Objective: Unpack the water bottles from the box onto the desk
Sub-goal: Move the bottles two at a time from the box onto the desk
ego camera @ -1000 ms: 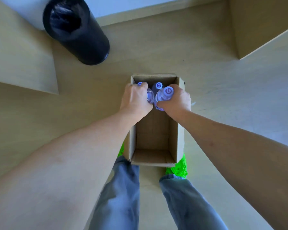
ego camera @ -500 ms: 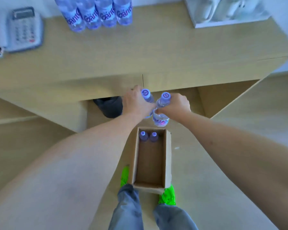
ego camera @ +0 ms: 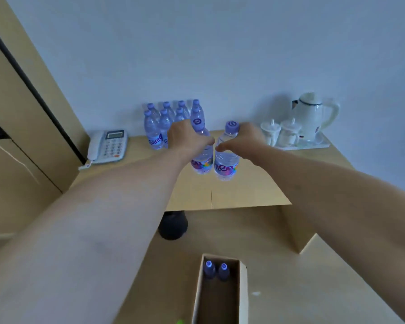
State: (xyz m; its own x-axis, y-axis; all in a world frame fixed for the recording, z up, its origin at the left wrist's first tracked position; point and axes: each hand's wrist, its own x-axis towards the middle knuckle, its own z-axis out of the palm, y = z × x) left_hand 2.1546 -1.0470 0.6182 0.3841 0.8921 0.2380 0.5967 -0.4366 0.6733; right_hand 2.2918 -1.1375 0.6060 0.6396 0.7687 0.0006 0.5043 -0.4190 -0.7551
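Nearest, on the floor at the bottom of the view, stands the box (ego camera: 220,298), open at the top, with two bottles (ego camera: 216,270) still upright at its far end, caps side by side; these are what remains to unpack. Beyond the box a dark bin (ego camera: 172,226) sits under the desk (ego camera: 255,188) edge. Above the desk's near half both arms reach forward. The left hand (ego camera: 187,139) grips the left bottle (ego camera: 201,157) round its upper body, fingers curled over it; the right hand (ego camera: 243,141) grips the right bottle (ego camera: 227,160) the same way. The two carried bottles are nearly touching, long axes close to upright with caps tipped slightly apart, bases low over the wood; whether the bases rest on it I cannot tell. The relation that matters lies farther on: the row of bottles (ego camera: 166,122) already unpacked stands against the wall, ahead and a little left of both hands, so the left hand is the nearer. Judging by that, the open spot for these two is just right of, or in front of, that group. A phone (ego camera: 109,146) lies far left, and a tray (ego camera: 313,145) with cups and a kettle (ego camera: 312,113) far right.
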